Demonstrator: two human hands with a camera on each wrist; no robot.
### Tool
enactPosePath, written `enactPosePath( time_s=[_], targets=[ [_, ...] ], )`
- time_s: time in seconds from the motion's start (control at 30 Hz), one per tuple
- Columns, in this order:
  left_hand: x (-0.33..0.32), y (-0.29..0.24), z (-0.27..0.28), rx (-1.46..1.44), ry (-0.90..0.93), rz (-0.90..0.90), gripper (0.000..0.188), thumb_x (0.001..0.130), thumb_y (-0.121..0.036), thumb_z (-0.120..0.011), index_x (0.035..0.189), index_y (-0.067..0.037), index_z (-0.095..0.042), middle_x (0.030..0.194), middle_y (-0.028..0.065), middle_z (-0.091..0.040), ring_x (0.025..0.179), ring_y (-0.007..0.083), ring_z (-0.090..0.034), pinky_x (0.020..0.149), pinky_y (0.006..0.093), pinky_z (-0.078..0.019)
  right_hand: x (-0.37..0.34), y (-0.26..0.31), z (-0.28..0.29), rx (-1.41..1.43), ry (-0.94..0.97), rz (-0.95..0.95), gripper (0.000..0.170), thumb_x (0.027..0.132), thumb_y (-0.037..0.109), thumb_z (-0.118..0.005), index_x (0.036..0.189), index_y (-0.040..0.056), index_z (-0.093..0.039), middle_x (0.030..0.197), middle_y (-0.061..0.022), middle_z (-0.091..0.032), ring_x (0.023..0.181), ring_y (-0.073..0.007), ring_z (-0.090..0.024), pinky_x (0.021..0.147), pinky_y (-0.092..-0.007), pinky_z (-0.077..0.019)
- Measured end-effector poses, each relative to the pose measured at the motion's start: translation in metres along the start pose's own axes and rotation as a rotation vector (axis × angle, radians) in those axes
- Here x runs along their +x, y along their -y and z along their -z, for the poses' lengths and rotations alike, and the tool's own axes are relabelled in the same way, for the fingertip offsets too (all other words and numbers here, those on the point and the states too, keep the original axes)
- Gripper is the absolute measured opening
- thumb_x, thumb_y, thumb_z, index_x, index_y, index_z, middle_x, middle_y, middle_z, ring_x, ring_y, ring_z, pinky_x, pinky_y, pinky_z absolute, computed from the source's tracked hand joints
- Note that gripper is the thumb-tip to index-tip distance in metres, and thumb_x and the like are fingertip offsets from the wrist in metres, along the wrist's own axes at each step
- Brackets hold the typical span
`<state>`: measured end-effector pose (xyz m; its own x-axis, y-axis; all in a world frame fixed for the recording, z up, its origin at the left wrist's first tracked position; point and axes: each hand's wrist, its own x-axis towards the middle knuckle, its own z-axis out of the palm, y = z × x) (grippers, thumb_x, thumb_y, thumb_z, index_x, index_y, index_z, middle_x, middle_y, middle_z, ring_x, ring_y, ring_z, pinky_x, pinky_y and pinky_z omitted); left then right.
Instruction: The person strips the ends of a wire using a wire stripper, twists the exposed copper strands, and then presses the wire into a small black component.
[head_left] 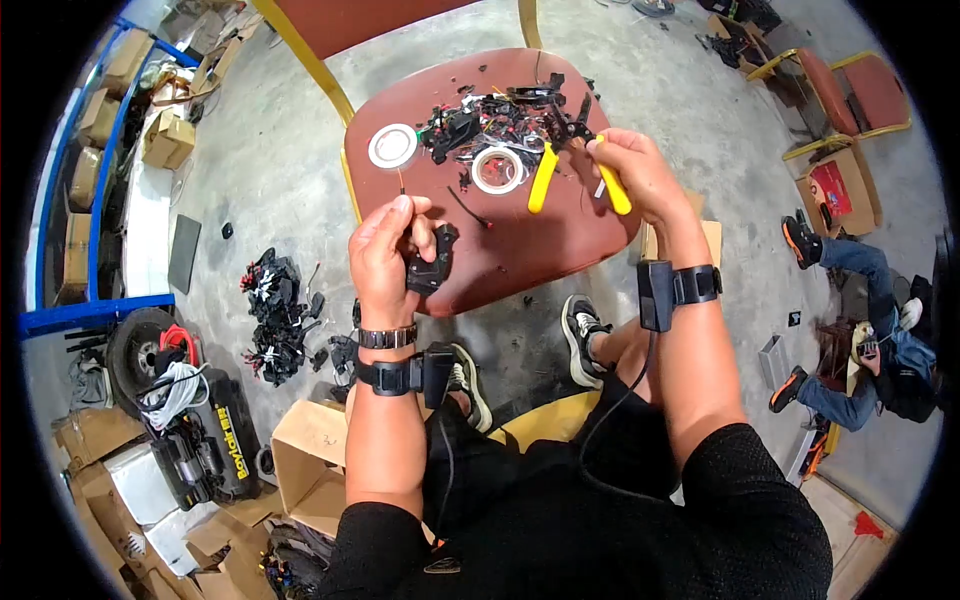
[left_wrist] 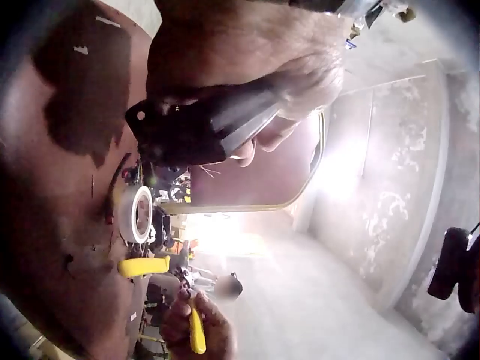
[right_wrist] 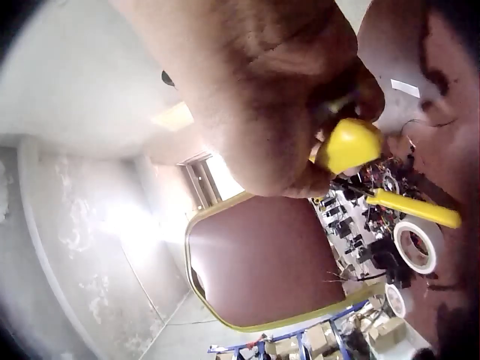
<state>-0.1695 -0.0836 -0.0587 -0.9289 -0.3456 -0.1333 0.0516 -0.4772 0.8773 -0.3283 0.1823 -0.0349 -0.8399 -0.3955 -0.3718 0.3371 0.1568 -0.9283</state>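
Note:
My left hand (head_left: 378, 255) is over the near left of the red chair seat (head_left: 470, 260), its fingers curled round a black plastic part (head_left: 432, 262). A thin wire with a coppery end (head_left: 401, 182) sticks up by the thumb tip. In the left wrist view the black part (left_wrist: 217, 131) shows a flat tab with a small hole. At the seat's right side, my right hand (head_left: 650, 180) grips one handle of yellow-handled pliers (head_left: 543, 178). The other handle stands spread away, and the black head points at the pile of small black parts and wires (head_left: 490, 125).
Two tape rolls, one white (head_left: 392, 146) and one see-through (head_left: 497, 170), lie by the pile. A short black cable (head_left: 467, 206) rests mid-seat. More black parts (head_left: 275, 315) cover the floor at left, near a cardboard box (head_left: 310, 455). Another person (head_left: 880, 350) sits at right.

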Motion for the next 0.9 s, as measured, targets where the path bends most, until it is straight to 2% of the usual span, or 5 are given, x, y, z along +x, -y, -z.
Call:
enactPosePath(
  time_s=[0.13, 0.43, 0.57, 0.7, 0.9],
  targets=[
    [0.001, 0.001, 0.004, -0.078, -0.001, 0.007, 0.028, 0.099, -0.016, -0.052, 0.096, 0.007, -0.067, 0.064, 0.0062, -0.057, 0.054, 0.0148, -0.052, 0.067, 0.0307, -0.0516, 0.01, -0.006, 0.007, -0.185, -0.016, 0.066, 0.015, 0.09, 0.018, -0.06, 0.082, 0.0054, -0.062, 0.07, 0.0007, -0.058, 0.06, -0.0094, -0.057, 0.053, -0.0254, -0.0476],
    [-0.005, -0.002, -0.003, 0.163, -0.06, -0.099, 0.025, 0.096, -0.013, -0.054, 0.096, 0.007, -0.068, 0.066, 0.0048, -0.059, 0.055, 0.0117, -0.052, 0.058, 0.0256, -0.0442, 0.012, -0.02, -0.008, -0.916, -0.133, 0.189, 0.032, 0.084, 0.028, -0.066, 0.1, 0.0009, -0.071, 0.089, -0.0214, -0.071, 0.087, -0.0395, -0.068, 0.078, -0.0456, -0.0526],
    [-0.007, 0.002, -0.004, 0.222, -0.051, -0.138, 0.023, 0.096, -0.011, -0.055, 0.094, 0.006, -0.07, 0.066, 0.0026, -0.058, 0.056, 0.0087, -0.05, 0.056, 0.0232, -0.0414, 0.012, -0.019, -0.016, -0.976, -0.296, 0.491, 0.034, 0.083, 0.027, -0.067, 0.107, 0.0028, -0.069, 0.087, -0.0169, -0.071, 0.079, -0.0339, -0.068, 0.074, -0.0423, -0.0528],
    [-0.01, 0.002, -0.013, 0.283, -0.018, -0.112, 0.024, 0.098, -0.012, -0.055, 0.095, 0.007, -0.069, 0.064, 0.001, -0.057, 0.056, 0.0077, -0.049, 0.058, 0.023, -0.0408, -0.001, -0.013, -0.056, -0.041, 0.061, 0.305, 0.023, 0.088, 0.016, -0.071, 0.105, 0.001, -0.068, 0.079, -0.0018, -0.067, 0.069, -0.0081, -0.061, 0.061, -0.0246, -0.0476],
    [-0.015, 0.004, -0.02, 0.33, 0.046, -0.038, 0.024, 0.097, -0.013, -0.053, 0.094, 0.006, -0.068, 0.064, 0.0025, -0.057, 0.055, 0.0097, -0.051, 0.065, 0.0252, -0.0467, -0.014, -0.01, -0.102, 0.452, 0.324, 0.265, 0.035, 0.091, 0.001, -0.066, 0.125, 0.0015, -0.057, 0.098, -0.0036, -0.07, 0.078, -0.0044, -0.062, 0.063, -0.018, -0.047]
  ],
)
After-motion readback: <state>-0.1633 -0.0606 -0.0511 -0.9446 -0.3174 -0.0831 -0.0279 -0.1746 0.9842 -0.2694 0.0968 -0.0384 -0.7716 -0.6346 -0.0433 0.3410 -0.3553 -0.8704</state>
